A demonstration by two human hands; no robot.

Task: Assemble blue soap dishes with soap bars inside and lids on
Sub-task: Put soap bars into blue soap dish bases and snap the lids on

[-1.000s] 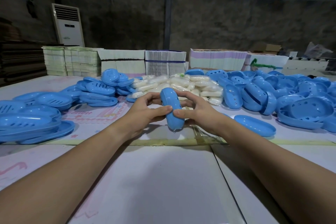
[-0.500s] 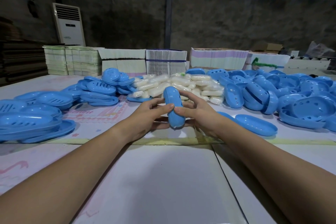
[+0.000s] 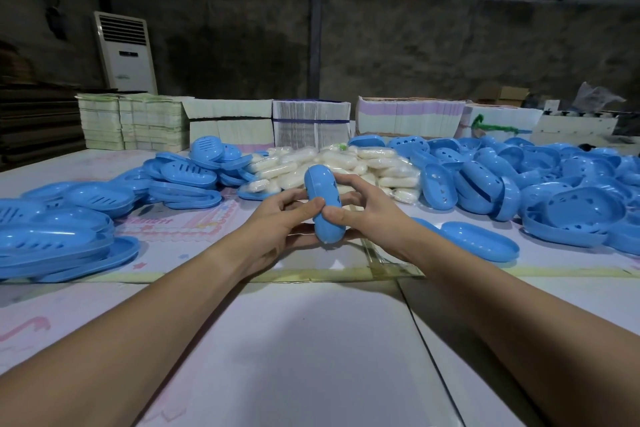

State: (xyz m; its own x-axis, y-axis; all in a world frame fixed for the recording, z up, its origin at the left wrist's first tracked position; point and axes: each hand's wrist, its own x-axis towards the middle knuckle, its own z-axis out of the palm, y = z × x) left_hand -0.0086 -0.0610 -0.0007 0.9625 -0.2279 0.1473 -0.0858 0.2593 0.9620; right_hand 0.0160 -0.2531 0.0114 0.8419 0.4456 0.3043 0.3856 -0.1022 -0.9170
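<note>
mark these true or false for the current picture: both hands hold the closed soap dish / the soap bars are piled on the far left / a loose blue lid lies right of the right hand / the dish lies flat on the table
1. Both hands, left hand and right hand, hold the closed soap dish. True.
2. The soap bars are piled on the far left. False: they lie in the middle, behind the hands.
3. A loose blue lid lies right of the right hand. True.
4. The dish lies flat on the table. False: it is held on edge.
</note>
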